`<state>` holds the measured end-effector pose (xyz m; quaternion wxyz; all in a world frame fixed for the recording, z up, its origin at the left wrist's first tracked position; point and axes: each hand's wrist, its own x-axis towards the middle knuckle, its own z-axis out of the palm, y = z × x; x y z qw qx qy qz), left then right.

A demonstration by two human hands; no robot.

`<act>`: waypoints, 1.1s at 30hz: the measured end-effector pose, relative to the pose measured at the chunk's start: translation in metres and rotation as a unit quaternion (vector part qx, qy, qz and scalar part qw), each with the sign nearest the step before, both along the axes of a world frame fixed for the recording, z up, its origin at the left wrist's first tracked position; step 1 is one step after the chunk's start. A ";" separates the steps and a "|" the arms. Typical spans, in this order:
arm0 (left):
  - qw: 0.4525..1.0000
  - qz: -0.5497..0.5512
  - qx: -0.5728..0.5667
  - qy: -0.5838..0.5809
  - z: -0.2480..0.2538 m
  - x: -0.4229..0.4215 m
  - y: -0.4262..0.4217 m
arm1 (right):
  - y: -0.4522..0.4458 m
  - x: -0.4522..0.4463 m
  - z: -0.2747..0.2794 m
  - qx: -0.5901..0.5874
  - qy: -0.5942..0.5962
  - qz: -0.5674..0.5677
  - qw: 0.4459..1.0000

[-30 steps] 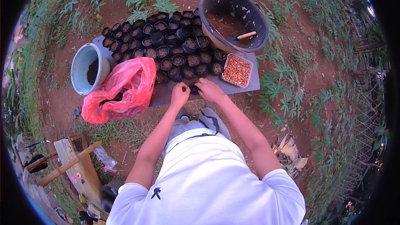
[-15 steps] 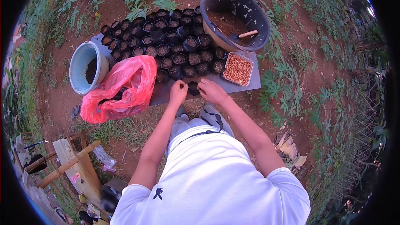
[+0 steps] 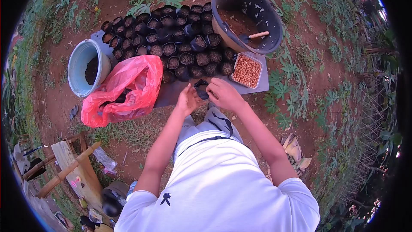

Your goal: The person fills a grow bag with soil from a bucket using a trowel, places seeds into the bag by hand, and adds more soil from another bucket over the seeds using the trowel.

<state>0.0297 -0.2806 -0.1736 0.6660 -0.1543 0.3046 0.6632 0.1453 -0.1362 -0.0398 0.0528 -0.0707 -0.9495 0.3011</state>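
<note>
Bag (image 3: 201, 89), small, black and soft, is at the near edge of the counter (image 3: 169, 97), between the two hands and just in front of the rows of filled bags (image 3: 186, 59). The right hand (image 3: 225, 94) seems to pinch its rim between thumb and fingers, probably because such thin plastic would fold shut without a grip on it. The left hand (image 3: 189, 100) lies beside it, palm partly turned up and fingers loosely spread; whether a fingertip touches the plastic, I cannot tell.

The filled bags stand close together, likely so that they prop one another up, and most show brown soil at the mouth. Tub (image 3: 223, 36), bucket (image 3: 74, 71) and tray (image 3: 260, 74) sit around them, seemingly to be within reach: reddish soil and a trowel (image 3: 259, 35) in the tub, dark soil in the bucket, orange-brown kernels (image 3: 246, 71) in the tray near the right hand. The red sack (image 3: 139, 81) slumps open between bucket and left hand, with something dark inside.

As for the look of the held one, it is dark and slightly crumpled, its mouth partly open towards the rows; too little shows to tell whether it has anything in it
</note>
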 end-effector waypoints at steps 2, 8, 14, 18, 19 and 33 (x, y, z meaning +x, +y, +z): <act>0.997 0.027 0.055 -0.050 0.032 0.011 0.007 | -0.005 -0.002 0.017 -0.002 0.004 -0.013 1.000; 0.962 0.101 0.167 -0.189 0.059 0.005 0.010 | -0.018 -0.005 0.041 -0.002 0.044 0.004 0.999; 0.983 0.106 0.116 -0.097 0.079 -0.010 0.013 | -0.017 -0.001 0.057 -0.051 0.070 -0.021 0.996; 0.974 0.122 0.178 -0.075 0.119 -0.020 0.020 | 0.005 0.015 0.078 -0.062 0.089 -0.060 0.992; 0.967 0.125 0.210 -0.073 0.124 -0.020 0.023 | 0.013 0.022 0.075 -0.068 0.087 -0.090 0.990; 0.983 0.111 0.147 0.010 0.133 0.010 0.082 | 0.144 0.113 -0.027 -0.028 -0.080 -0.217 0.973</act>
